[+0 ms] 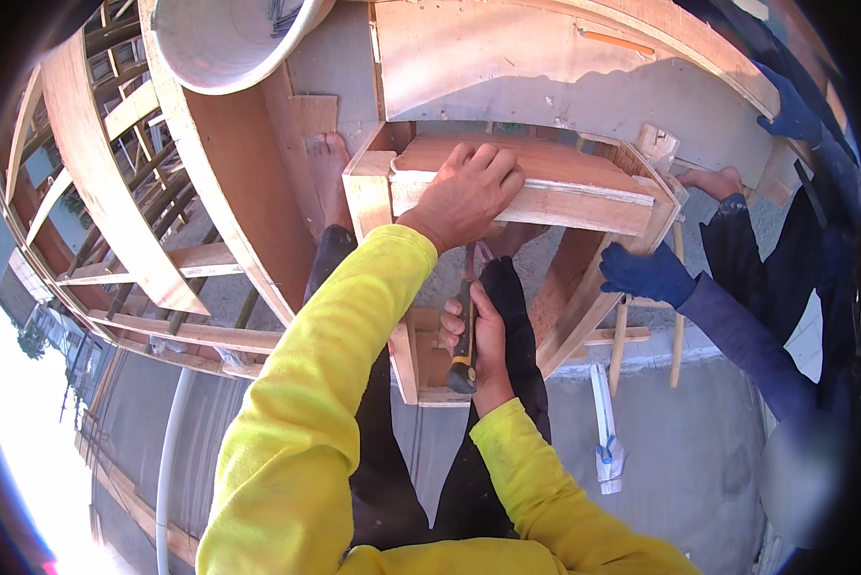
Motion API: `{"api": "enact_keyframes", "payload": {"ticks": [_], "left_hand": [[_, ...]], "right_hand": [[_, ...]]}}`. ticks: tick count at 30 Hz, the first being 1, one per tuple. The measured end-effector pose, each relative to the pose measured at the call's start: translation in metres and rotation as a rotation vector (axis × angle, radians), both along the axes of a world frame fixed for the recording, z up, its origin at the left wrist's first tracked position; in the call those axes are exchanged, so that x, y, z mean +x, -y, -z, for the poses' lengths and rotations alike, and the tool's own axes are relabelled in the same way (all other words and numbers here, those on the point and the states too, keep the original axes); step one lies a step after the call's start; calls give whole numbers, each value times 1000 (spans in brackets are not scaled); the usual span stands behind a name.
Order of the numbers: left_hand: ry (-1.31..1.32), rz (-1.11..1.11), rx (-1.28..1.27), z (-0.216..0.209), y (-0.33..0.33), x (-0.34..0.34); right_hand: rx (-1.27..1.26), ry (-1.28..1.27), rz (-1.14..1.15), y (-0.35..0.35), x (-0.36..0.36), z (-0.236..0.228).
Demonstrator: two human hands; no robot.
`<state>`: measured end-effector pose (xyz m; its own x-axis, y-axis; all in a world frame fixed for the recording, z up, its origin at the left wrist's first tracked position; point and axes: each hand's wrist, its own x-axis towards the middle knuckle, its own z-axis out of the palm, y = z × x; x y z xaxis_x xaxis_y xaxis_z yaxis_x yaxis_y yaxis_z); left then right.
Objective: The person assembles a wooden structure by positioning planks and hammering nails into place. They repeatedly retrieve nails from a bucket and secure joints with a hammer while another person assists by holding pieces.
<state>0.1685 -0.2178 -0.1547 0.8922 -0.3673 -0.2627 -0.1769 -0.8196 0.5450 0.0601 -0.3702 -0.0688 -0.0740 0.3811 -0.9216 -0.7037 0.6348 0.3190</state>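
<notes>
My left hand (pixel 469 196) is closed over the edge of a wooden board (pixel 574 206), its fingers curled on the top face. That board lies across a wooden box frame (pixel 368 196) and has a pale front edge. Below it, my right hand (pixel 488 340) grips a hammer (pixel 464 350) by its black and yellow handle. The hammer points away from me, and its head is partly hidden under my left hand and the board. A co-worker's blue-gloved hand (pixel 646 275) rests on the right side of the frame.
A white bucket (pixel 229 57) with nails stands at upper left. An orange pencil (pixel 617 41) lies on the far panel. The co-worker's other gloved hand (pixel 793 107) is at the far right. Open wooden framing (pixel 114 192) is on the left, and a plastic-wrapped strip (pixel 605 431) lies lower right.
</notes>
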Motion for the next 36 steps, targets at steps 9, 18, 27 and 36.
{"api": "enact_keyframes", "payload": {"ticks": [9,18,27,36], "left_hand": [[71,-25,87,2,10,-15],[29,-52,97,5,10,-3],[-72,-167,72,10,11,14],[4,-234,91,14,16,9]], "right_hand": [[50,-39,187,-17,-11,-3],[-58,162,-27,-6,10,-17],[-421,148,8,37,20,0],[-383,199,127,41,56,-10]]}}
